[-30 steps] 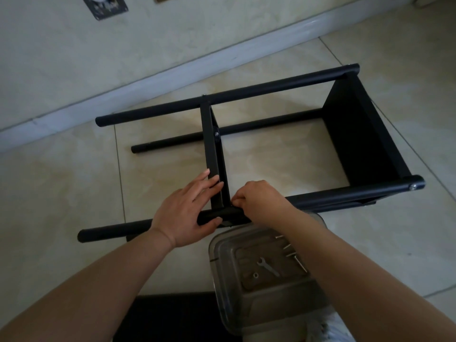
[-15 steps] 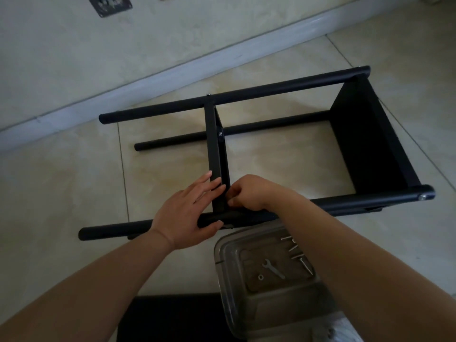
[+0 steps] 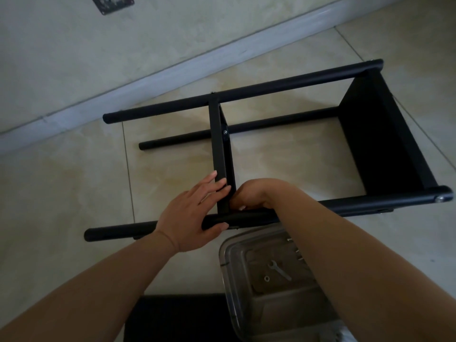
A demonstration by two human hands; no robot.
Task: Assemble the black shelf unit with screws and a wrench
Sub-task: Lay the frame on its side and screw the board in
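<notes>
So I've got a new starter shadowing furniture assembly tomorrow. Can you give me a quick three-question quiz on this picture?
1. True or false: the wrench is in the person's right hand.
2. Which part does the left hand rest on?
A. the far rail by the wall
B. the near rail and the middle cross panel
C. the end panel on the right
3. Fill in: the wrench lies inside the clear plastic ____.

Key
1. False: it lies in the box, while the right hand works at the joint of the middle cross panel and the near rail.
2. B
3. box
</notes>
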